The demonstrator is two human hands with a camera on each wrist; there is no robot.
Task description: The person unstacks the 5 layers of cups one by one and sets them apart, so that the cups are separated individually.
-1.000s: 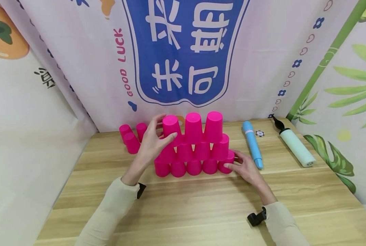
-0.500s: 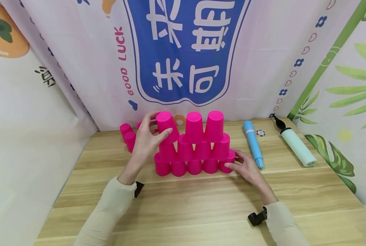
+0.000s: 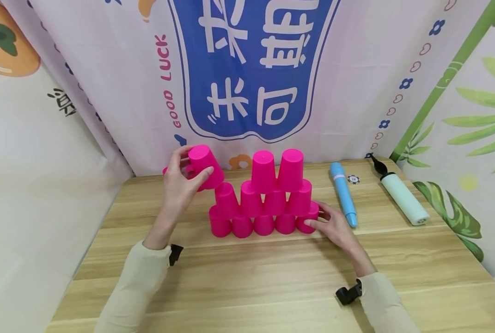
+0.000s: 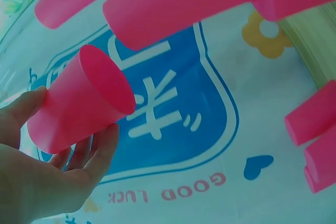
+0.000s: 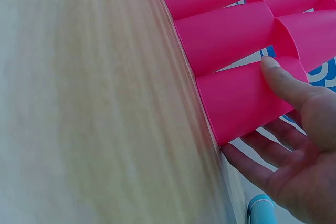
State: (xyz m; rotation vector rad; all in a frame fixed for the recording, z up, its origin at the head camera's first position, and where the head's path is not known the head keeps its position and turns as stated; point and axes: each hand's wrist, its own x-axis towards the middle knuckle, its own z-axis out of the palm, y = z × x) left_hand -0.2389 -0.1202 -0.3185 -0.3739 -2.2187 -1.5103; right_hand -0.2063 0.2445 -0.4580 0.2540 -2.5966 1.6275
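Note:
My left hand grips a pink cup, thumb on the near side and fingers behind. That cup is tilted in the air, left of and above the stack; its open mouth shows in the left wrist view. The stack is of upside-down pink cups in three tiers: several in the bottom row, several in the middle row, two on top. My right hand holds the bottom row's right end cup, its thumb on the near face and its fingers along the outer side.
Loose pink cups stand at the back left, mostly hidden behind my left hand in the head view. Right of the stack lie a blue tube-shaped pump, a small round chip and a mint hand pump. A printed curtain hangs behind.
My left hand has lifted a cup off the left end of the top tier and carried it leftward, tilting it. The right hand keeps its place at the bottom right cup.

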